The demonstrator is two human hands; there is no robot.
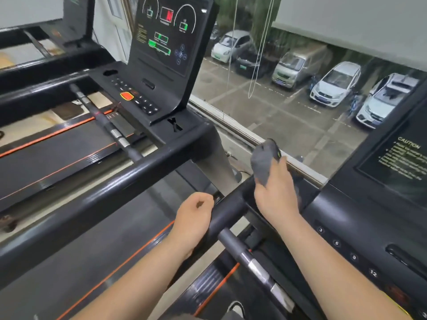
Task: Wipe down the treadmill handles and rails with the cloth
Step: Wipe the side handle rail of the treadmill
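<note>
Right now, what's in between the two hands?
In the head view, only a short stretch of the black treadmill handle lies between the left hand and the right hand, which holds the grey cloth.

Head-worn view looks forward and down, close over the treadmill rail, facing a window.

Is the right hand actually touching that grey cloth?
Touching: the head view shows the right hand gripping the cloth, which bunches out above it.
</note>
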